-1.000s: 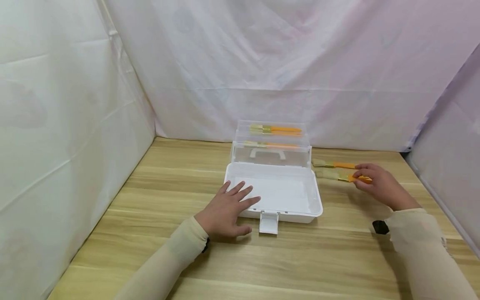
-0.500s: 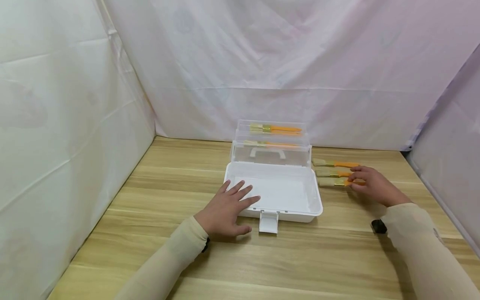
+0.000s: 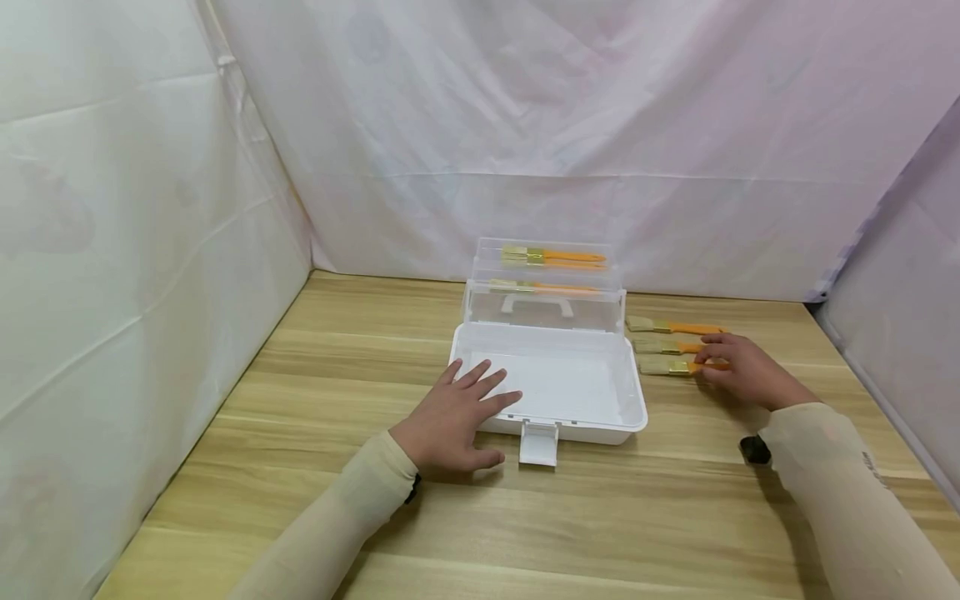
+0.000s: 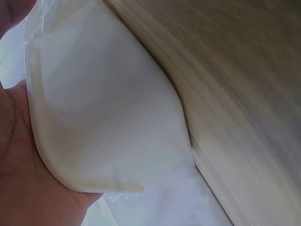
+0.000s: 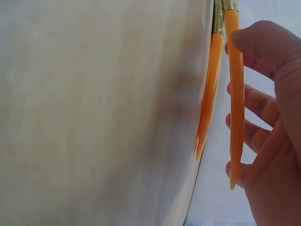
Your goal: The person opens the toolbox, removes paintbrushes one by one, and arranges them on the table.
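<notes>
My right hand (image 3: 752, 375) pinches the orange handle of the nearest of three flat paintbrushes at the right of the box. Its thumb lies on the paintbrush handle (image 5: 236, 94) in the right wrist view, with the fingers behind. This paintbrush (image 3: 677, 367) has pale bristles and a gold ferrule. Beyond it lie a middle paintbrush (image 3: 662, 346), its handle end hidden by my fingers, and a far paintbrush (image 3: 675, 327). My left hand (image 3: 453, 421) rests, fingers spread, over the front-left corner of an open white plastic box (image 3: 577, 387). In the left wrist view the palm touches the box wall (image 4: 113, 103).
Transparent trays (image 3: 491, 271) hold several more orange-handled brushes above the box's back edge. The clear lid (image 3: 480, 312) with a white handle stands behind the base. A white latch (image 3: 538, 444) hangs at the front. White cloth walls (image 3: 420, 125) border the wooden table (image 3: 337, 350).
My right hand has moved slightly left and brought its paintbrush down in front of the other two, so three separate paintbrushes now show. The left hand keeps its place on the box.
</notes>
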`<state>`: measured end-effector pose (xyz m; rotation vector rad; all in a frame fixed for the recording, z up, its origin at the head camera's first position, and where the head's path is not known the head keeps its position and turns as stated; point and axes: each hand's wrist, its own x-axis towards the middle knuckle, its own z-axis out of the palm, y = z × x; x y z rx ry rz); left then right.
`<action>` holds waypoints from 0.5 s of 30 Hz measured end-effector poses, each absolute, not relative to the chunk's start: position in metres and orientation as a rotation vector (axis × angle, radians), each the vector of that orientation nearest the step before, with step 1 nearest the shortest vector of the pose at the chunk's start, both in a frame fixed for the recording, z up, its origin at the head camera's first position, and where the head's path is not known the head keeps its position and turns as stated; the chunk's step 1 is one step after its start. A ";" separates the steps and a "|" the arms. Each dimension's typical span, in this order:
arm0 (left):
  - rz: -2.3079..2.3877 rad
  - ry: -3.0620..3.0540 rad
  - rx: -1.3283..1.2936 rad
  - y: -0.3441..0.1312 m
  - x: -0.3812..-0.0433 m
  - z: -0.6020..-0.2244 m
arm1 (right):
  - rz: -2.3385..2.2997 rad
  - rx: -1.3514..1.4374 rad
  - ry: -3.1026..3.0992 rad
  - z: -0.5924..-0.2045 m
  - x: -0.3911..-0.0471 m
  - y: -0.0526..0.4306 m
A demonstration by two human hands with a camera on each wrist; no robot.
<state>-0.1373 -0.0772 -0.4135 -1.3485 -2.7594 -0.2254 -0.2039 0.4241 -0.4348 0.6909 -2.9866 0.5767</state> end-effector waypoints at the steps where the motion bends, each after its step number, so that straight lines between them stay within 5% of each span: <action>1: -0.228 -2.757 -1.349 -0.077 -0.137 -0.414 | 0.572 0.684 -2.999 -0.435 -0.204 0.424; 15: -0.222 -2.795 -1.336 -0.076 -0.137 -0.413 | 0.562 0.634 -3.074 -0.432 -0.207 0.422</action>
